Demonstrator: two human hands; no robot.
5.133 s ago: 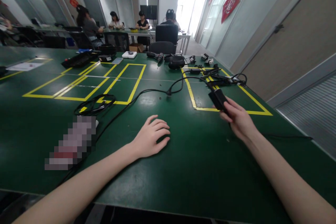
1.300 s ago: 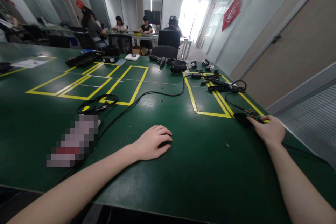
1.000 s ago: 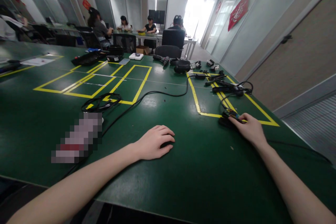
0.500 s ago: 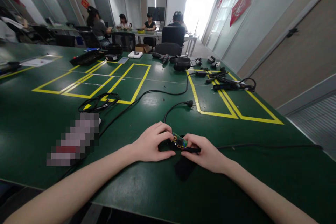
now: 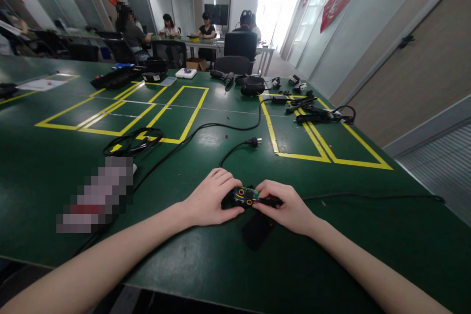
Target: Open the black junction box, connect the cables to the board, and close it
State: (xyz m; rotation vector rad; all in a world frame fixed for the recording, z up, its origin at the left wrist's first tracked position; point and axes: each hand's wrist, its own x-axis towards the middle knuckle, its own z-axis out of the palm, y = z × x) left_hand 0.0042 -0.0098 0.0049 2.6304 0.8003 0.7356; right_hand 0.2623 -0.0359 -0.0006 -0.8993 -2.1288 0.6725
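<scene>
Just in front of me, a small green circuit board [image 5: 246,196] with two copper-coloured rings faces up between my hands. My left hand [image 5: 211,198] grips its left end, thumb below and fingers above. On the right end, my right hand [image 5: 287,207] pinches the board together with a dark part whose outline is mostly hidden by the fingers. A flat black piece [image 5: 256,230] lies on the table just below the board. Beyond the hands, a black power plug [image 5: 253,142] on a short cable rests with its prongs to the right.
A pixelated pinkish object [image 5: 101,194] lies to the left beside a coiled black cable [image 5: 134,142]. Yellow tape marks rectangles on the green table [image 5: 176,260]. A drill [image 5: 228,79], a black case [image 5: 252,86] and several adapters lie toward the back. People sit at a far table.
The circuit board has turned from a tilted position to lie flatter between my hands, its face now showing more. My view has shifted slightly.
</scene>
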